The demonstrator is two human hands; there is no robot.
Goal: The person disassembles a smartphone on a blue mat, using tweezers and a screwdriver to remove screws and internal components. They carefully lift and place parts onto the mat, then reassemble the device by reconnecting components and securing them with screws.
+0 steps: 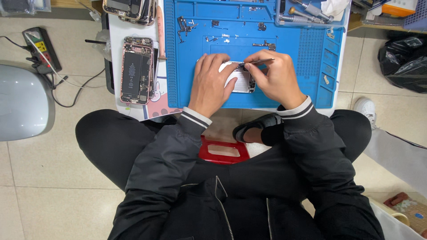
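Observation:
A white opened phone body (pixel 240 81) lies on the blue work mat (pixel 191 95). My left hand (pixel 211 84) presses down on its left part, fingers spread over it. My right hand (pixel 275 78) pinches metal tweezers (pixel 262 61) whose tips point left into the phone's upper edge. Both hands hide most of the phone. Small screws and metal brackets (pixel 183 24) lie scattered on the mat's far part.
An opened phone (pixel 136 70) with a black battery lies left of the mat. More phone frames (pixel 131 9) are stacked beyond it. Screwdrivers sit in a clear tray (pixel 307 12) at top right. A power strip (pixel 41 49) and a red stool (pixel 223 151) are on the tiled floor.

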